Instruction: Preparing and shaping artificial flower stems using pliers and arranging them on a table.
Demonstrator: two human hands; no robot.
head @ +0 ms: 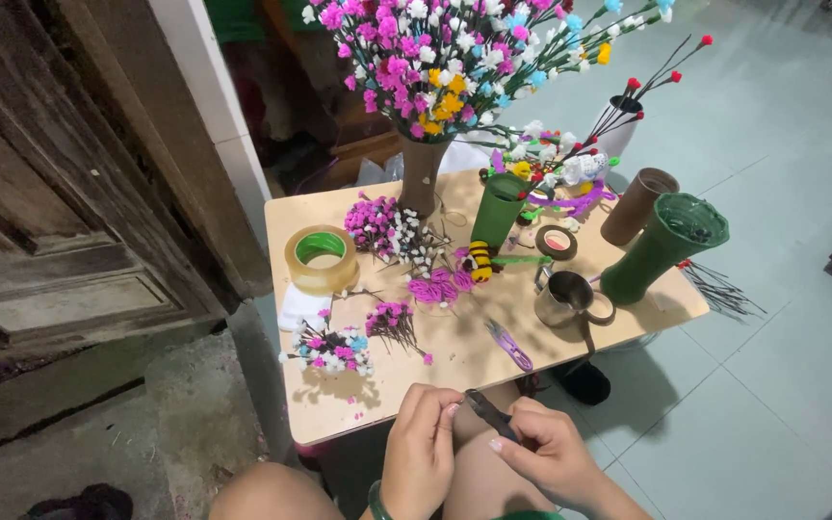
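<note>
Both my hands meet just below the near edge of a small wooden table (455,361). My left hand (421,443) pinches one end of a thin dark stem (489,414), and my right hand (546,448) grips its other end. On the table lie clusters of small pink and white artificial flowers (334,347), a purple pair of snips (510,344) and a toy bee (479,260). A tall brown vase (421,173) holds a big bouquet of pink, white, yellow and blue flowers (445,53).
A roll of clear tape (321,256) sits at the table's left. Green tubes (498,207) (662,246), a brown tube (637,204), a metal cup (565,297) and a small tape roll (557,242) stand to the right. A wooden door (60,193) is at left, tiled floor (772,385) at right.
</note>
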